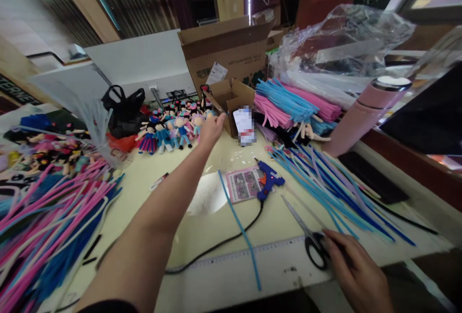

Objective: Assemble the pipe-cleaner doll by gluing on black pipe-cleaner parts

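Note:
My left hand (212,129) is stretched far forward over the table, fingers loosely apart, next to a row of small dolls (169,130) and a small open cardboard box (231,98). It holds nothing that I can see. My right hand (355,267) rests at the near edge, fingers on the black handles of a pair of scissors (306,231) lying flat. A single blue pipe cleaner (240,228) lies between my arms. A blue glue gun (267,180) sits on a pink card (243,184).
Heaps of pink and blue pipe cleaners (43,226) fill the left; long blue ones (339,192) fan out on the right. A large cardboard box (227,48), plastic bags (342,43), a pink flask (364,115) and a black bag (124,106) stand behind. The glue gun's cord (216,245) crosses the table.

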A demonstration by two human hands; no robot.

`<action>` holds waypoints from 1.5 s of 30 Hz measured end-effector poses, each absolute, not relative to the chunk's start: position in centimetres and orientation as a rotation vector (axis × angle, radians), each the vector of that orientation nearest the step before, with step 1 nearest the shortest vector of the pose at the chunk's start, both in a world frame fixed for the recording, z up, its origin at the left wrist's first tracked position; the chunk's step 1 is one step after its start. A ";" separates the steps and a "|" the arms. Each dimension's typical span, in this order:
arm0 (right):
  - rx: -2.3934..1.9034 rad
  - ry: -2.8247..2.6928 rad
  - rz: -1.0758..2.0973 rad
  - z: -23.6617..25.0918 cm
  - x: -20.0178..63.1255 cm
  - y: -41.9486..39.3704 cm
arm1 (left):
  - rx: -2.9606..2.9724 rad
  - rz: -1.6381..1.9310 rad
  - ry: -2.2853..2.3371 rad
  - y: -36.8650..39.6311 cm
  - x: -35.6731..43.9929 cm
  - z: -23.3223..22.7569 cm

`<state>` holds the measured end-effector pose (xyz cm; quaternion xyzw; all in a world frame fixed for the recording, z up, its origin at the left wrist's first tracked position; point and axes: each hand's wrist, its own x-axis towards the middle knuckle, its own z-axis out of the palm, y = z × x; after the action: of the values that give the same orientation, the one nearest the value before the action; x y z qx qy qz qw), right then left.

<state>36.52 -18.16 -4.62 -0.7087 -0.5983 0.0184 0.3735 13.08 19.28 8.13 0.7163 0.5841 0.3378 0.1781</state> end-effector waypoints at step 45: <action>-1.595 -1.781 0.269 1.7 27.3 -15.5 | 1.871 -0.153 2.255 -2.3 -15.1 2.6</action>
<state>27.27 -15.48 1.73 -0.6186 -0.6906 0.1043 0.3598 -15.14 -2.33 2.59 0.6342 0.7644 -0.0520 0.1037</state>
